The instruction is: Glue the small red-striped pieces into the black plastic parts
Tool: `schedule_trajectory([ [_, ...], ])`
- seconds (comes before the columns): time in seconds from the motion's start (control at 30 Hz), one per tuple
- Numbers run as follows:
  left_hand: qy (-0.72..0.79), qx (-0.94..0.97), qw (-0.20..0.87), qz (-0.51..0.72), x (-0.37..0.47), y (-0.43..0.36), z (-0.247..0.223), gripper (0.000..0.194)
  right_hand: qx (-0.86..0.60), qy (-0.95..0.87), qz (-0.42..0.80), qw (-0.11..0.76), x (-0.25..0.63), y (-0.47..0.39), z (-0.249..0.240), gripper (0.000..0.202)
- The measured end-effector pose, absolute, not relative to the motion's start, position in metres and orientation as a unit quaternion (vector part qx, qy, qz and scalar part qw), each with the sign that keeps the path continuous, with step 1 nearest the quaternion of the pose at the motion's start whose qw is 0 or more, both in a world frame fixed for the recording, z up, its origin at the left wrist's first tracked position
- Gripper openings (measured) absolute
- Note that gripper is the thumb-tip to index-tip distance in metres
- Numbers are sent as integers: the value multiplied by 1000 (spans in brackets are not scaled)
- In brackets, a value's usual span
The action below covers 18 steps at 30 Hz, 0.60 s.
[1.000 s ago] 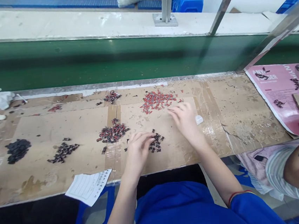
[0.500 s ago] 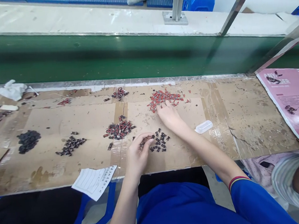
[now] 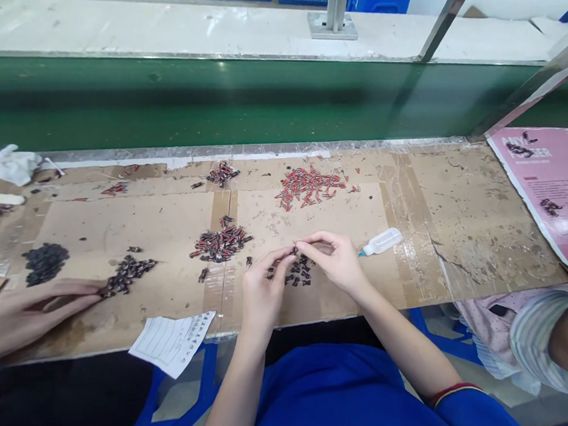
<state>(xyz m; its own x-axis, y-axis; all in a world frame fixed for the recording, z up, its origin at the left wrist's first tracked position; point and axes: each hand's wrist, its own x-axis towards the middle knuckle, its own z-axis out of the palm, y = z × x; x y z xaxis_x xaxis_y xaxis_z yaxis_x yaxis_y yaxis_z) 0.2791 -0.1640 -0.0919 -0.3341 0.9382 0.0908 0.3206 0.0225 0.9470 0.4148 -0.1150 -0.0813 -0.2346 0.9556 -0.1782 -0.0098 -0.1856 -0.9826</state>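
My left hand (image 3: 265, 283) pinches a small black part (image 3: 295, 250) at its fingertips. Opposite it, my right hand (image 3: 332, 258) is closed at the same spot, its fingertips meeting the left ones; a bit of red shows between them. Below and behind the fingers lie loose black parts (image 3: 299, 278) on the cardboard. A pile of small red parts (image 3: 306, 185) is farther back, beyond both hands. To the left sits a pile of mixed red and black pieces (image 3: 221, 244). A clear bottle with a blue tip (image 3: 383, 241) lies right of my right hand.
Another person's hand (image 3: 47, 309) touches a dark pile (image 3: 130, 273) at the left. A black pile (image 3: 46, 262) and a paper slip (image 3: 173, 343) are nearby. The green belt (image 3: 193, 108) runs behind the cardboard. At right, a person's arm is beside a pink sheet (image 3: 543, 195).
My right hand has come back from the red pile to meet my left hand. Another person's hand has entered at the left. The bottle's blue tip is now uncovered.
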Motion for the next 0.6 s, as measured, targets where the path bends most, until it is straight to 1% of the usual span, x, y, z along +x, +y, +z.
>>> schedule_trajectory([
  [0.2, 654, 482, 310, 494, 283, -166, -89, 20, -460, -436, 641, 433, 414, -122, -83, 21],
  [0.33, 650, 453, 353, 498, 284, -166, -89, 20, -448, -435, 641, 447, 416, -126, -84, 20],
  [0.5, 609, 413, 440, 514, 287, -166, -83, 25, -444, -450, 610, 477, 416, -131, -86, 20],
  [0.6, 607, 408, 449, 512, 291, -168, -79, 28, -441, -450, 604, 488, 417, -135, -87, 20],
])
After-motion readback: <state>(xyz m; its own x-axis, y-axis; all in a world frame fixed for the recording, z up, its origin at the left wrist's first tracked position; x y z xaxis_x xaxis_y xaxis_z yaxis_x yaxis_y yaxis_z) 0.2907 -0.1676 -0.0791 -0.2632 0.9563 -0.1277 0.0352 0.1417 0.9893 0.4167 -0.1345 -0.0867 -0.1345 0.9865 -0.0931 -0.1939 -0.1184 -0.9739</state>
